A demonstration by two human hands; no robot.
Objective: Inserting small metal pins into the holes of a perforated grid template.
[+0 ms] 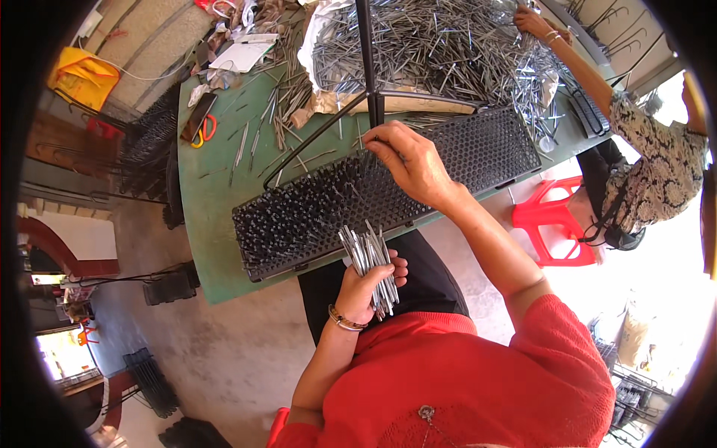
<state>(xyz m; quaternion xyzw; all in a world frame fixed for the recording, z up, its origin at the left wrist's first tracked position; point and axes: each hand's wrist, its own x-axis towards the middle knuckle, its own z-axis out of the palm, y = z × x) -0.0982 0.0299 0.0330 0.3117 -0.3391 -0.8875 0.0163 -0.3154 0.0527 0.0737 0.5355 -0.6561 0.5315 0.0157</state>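
Observation:
My left hand (360,290) is closed around a bundle of thin silvery metal rods (366,250), just in front of a long black rack (482,149) full of small holes. Rods stand upright and close together in the rack's left part (295,224), while the holes on its right side show bare. Over the middle of the rack is my right hand (414,166), its thumb and fingertips pinched together and pointing down at the holes. What lies between those fingertips is too small to make out.
A big heap of loose rods (441,45) lies behind the rack on the green table (213,246). A black metal stand (366,67) rises before it. Scissors (204,131) lie at left. Another person's hand (532,22) reaches into the heap near a red stool (549,216).

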